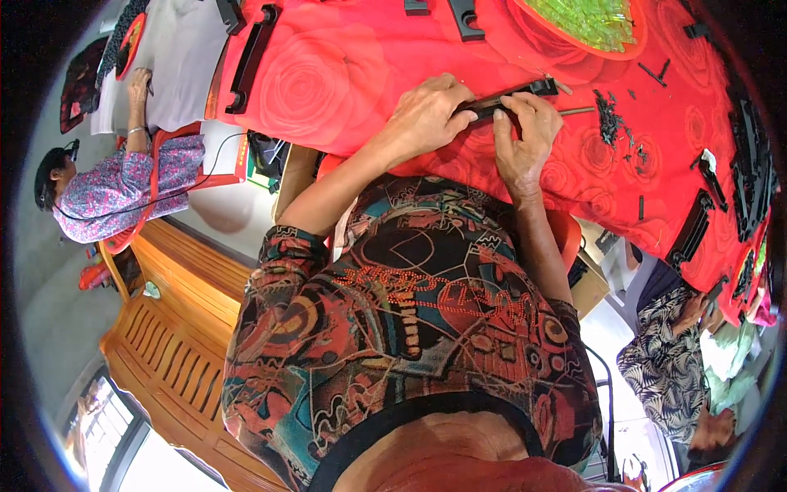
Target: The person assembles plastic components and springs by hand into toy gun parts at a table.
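Note:
A long narrow black plastic piece [542, 86] lies at a slant over the red cloth in front of me, with both my hands on it. My left hand [428, 113] grips its left end, thumb and fingers closed together. Fingers bent, my right hand [529, 131] presses on the middle of the piece, its thumb close to the left thumb. A thin brownish stick [576, 110] sticks out to the right of my right hand; whether that hand holds it is hidden. Small black scraps [608, 119] lie in a loose heap to the right.
An orange-rimmed bowl of green strips [586, 23] stands at the far right. More black pieces lie about, including a long one [251, 59] at the left and a pile [748, 176] at the right edge. A co-worker [131, 184] sits left, another person [668, 361] right.

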Demonstrator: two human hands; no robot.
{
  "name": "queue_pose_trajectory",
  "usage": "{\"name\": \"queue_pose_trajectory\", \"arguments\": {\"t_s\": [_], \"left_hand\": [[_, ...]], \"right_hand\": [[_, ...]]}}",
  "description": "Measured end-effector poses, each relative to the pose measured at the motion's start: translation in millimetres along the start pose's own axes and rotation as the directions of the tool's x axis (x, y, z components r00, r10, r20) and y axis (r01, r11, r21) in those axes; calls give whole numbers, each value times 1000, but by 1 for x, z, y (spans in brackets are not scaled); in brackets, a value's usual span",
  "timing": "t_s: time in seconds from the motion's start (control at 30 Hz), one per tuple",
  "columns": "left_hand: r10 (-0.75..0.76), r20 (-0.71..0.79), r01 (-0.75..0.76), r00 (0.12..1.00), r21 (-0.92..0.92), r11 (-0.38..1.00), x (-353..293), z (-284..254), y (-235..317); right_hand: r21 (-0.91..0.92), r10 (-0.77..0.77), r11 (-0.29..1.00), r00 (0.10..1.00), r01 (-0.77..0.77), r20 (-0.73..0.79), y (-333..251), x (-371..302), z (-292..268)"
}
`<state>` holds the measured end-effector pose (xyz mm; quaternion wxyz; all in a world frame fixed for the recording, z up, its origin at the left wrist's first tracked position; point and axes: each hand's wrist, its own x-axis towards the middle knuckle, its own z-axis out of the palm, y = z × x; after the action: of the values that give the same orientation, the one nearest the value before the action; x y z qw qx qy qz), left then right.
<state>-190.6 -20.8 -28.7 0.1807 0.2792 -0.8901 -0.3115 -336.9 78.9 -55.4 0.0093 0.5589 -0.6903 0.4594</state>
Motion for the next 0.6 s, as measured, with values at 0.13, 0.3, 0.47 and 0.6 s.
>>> {"name": "queue_pose_trajectory", "arguments": {"t_s": [0.13, 0.3, 0.47, 0.6], "left_hand": [[-52, 102, 58, 993, -55, 997, 2, -1, -4], [-189, 203, 240, 961, -270, 932, -2, -4, -8], [-351, 460, 575, 816, -704, 416, -7, -6, -2], [-359, 499, 589, 789, -779, 213, -13, -3, -3]], "right_hand": [[13, 3, 1000, 1000, -3, 8, 1, -1, 1], [130, 8, 991, 1000, -10, 13, -3, -2, -1], [208, 43, 977, 999, -44, 8, -5, -2, -2], [180, 36, 983, 999, -38, 16, -6, -1, -2]]}}
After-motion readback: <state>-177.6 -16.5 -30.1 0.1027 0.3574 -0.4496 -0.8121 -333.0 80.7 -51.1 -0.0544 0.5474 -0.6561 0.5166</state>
